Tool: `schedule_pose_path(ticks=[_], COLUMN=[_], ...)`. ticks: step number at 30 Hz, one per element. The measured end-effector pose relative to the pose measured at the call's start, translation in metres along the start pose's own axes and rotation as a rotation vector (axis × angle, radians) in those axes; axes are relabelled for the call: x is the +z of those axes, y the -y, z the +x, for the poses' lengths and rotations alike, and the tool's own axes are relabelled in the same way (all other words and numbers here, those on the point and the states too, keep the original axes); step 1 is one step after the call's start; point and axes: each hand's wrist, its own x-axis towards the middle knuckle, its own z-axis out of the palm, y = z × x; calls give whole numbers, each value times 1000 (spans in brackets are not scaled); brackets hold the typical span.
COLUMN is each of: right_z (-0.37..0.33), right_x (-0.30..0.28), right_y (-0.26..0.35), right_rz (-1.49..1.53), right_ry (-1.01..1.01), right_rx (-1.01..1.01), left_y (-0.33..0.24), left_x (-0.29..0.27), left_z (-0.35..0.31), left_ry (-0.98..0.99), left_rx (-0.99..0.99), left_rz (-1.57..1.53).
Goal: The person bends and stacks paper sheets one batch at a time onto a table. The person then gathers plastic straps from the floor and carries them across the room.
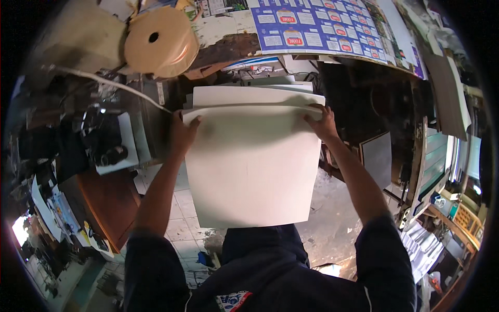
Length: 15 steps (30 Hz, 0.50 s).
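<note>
Visibly, the left hand (185,135) and right hand (324,125) grip a white sheet (252,171) near its upper corners; the left is partly obscured, the rear sheets (254,94) mostly covered.

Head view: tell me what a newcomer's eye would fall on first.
First, the large white sheet in the centre, held near its upper corners by the left hand and the right hand. Next, the blue printed sheet with its rows of repeated labels, at the top, right of the middle. Then the big round tan object at upper left.
</note>
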Motion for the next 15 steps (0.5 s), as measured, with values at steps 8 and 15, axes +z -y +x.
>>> schedule_pose_path(ticks=[8, 15], right_z=[-345, -404], right_x=[58, 75], right_y=[-156, -52], right_rz=[440, 1401], right_ry=[-188, 7], right_rx=[554, 759], left_y=[145, 219], left_x=[46, 64], left_z=[-280, -355], left_ry=[-171, -271], left_rx=[-473, -332], left_rz=[-575, -1114])
